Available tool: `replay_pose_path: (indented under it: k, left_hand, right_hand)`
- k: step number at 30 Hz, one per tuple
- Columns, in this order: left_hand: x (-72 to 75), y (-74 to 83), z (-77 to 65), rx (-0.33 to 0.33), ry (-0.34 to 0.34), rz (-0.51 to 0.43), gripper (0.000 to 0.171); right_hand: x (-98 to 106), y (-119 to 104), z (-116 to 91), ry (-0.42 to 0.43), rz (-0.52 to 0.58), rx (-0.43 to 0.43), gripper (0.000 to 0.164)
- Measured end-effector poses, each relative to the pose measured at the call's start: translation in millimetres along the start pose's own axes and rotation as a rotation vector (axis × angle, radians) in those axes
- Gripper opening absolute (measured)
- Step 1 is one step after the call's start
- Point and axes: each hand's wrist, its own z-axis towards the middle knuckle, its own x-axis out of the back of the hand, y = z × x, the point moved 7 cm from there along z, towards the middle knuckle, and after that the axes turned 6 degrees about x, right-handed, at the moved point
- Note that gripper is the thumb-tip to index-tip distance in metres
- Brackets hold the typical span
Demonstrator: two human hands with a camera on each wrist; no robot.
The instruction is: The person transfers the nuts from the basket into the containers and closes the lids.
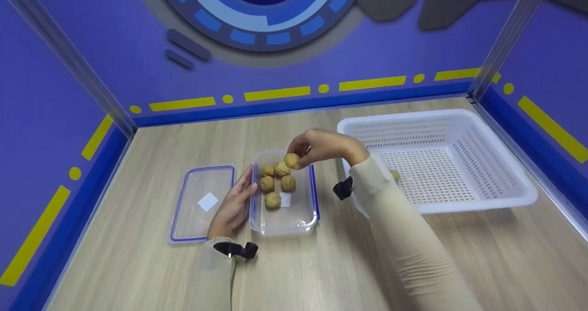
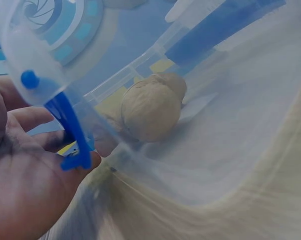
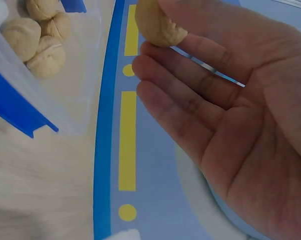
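Note:
A walnut (image 1: 291, 160) is pinched between the thumb and fingertips of my right hand (image 1: 317, 148), just above the far part of a clear plastic container (image 1: 298, 221). Several walnuts (image 1: 272, 200) lie inside, grouped toward its left and far side. In the right wrist view the held walnut (image 3: 158, 25) sits at the thumb, with the other fingers extended below it. My left hand (image 1: 233, 207) rests along the container's left wall, fingers fairly straight and thumb at the rim. The left wrist view shows a blue latch flap (image 2: 73, 130) hanging by that hand's fingers.
The container's lid (image 1: 195, 219), edged in blue, lies flat to the left, partly behind the left hand. At right stands a white perforated basket (image 1: 496, 200); a walnut (image 1: 395, 175) inside shows past the right sleeve. Blue panels (image 1: 294, 72) enclose the wooden table (image 1: 294, 274).

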Motion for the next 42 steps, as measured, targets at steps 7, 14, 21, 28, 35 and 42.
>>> replay_pose_path:
  k: [7, 14, 21, 28, 35, 42]
  left_hand:
    - [-0.1, 1.0, -0.1, 0.004, 0.009, 0.015, 0.065]
    - [-0.2, 0.8, -0.5, 0.003, 0.004, 0.003, 0.065]
    - [0.2, 1.2, -0.9, -0.002, 0.003, 0.037, 0.065]
    - [0.8, 1.1, -0.4, 0.014, 0.017, 0.038, 0.064]
    - [2.2, 0.7, -0.7, 0.025, 0.031, 0.029, 0.065]
    - [1.8, 1.3, -0.5, 0.025, 0.013, 0.021, 0.066]
  right_hand:
    - [-9, 2, 13, 0.046, -0.009, -0.003, 0.033]
    - [-20, 3, 23, 0.081, 0.022, -0.003, 0.033]
    - [-28, 6, 32, 0.109, 0.031, -0.037, 0.033]
    - [-38, 15, 39, 0.148, 0.061, -0.123, 0.034]
    - [-49, 25, 46, 0.176, 0.077, -0.205, 0.036]
    - [-58, 31, 50, 0.160, 0.087, -0.228, 0.036]
